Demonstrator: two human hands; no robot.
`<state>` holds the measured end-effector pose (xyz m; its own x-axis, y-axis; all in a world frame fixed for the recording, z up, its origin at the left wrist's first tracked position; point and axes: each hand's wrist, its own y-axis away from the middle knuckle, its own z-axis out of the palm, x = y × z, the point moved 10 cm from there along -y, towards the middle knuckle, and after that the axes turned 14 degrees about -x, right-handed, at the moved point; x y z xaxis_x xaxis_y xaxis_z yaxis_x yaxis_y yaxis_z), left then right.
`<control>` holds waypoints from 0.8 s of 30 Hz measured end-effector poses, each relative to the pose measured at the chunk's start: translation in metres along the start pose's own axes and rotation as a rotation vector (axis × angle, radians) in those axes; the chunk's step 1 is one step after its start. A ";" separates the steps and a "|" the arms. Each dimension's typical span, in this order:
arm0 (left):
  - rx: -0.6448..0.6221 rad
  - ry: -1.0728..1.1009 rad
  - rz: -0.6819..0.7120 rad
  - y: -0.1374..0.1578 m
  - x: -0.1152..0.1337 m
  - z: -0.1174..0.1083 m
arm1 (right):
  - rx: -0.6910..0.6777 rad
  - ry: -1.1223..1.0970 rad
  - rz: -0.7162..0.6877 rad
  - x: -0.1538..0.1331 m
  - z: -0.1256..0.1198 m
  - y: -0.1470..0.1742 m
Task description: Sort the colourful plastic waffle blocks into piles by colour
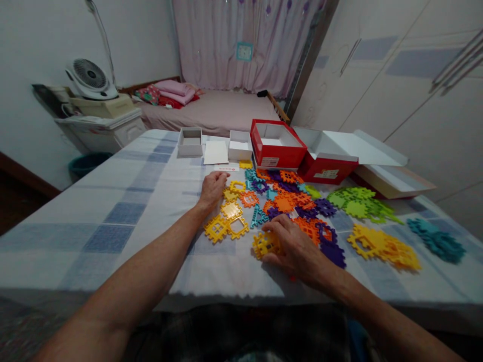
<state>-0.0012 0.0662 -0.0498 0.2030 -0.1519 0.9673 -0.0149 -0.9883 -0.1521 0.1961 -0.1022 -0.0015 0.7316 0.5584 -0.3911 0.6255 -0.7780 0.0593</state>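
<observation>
My right hand point(290, 245) is closed around a yellow interlocking building piece point(265, 245) with a window grid, at the front of the pile. My left hand point(213, 190) rests on the cloth with its fingers curled; whatever may be under them is hidden. Just right of it lie several yellow pieces, among them a square one with a window point(216, 229) and an open frame point(237, 228). Between the hands are an orange window piece point(249, 199) and a teal triangular piece point(259, 216). Orange pieces point(284, 202) and purple pieces point(332, 254) lie jumbled beyond my right hand.
Sorted heaps of green point(356, 203), yellow point(385, 246) and teal pieces point(437, 240) lie to the right. Along the far edge stand white box trays point(190, 149), a white card point(216, 153), a red box point(279, 156) and an opened red-and-white box point(326, 168). A checked tablecloth point(151, 201) covers the table.
</observation>
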 end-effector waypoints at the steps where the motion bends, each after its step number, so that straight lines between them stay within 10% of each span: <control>1: 0.002 0.005 -0.002 0.000 0.000 0.000 | 0.005 -0.027 -0.003 0.000 0.000 0.001; 14: 0.120 0.173 -0.039 0.006 0.006 -0.013 | -0.058 -0.420 0.001 -0.013 -0.022 -0.027; 24: 0.146 0.234 -0.029 0.005 0.005 -0.018 | -0.093 -0.025 -0.217 -0.054 0.014 -0.098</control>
<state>-0.0175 0.0599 -0.0423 -0.0303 -0.1400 0.9897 0.1323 -0.9820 -0.1348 0.0916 -0.0600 0.0007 0.5713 0.7012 -0.4266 0.7903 -0.6102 0.0554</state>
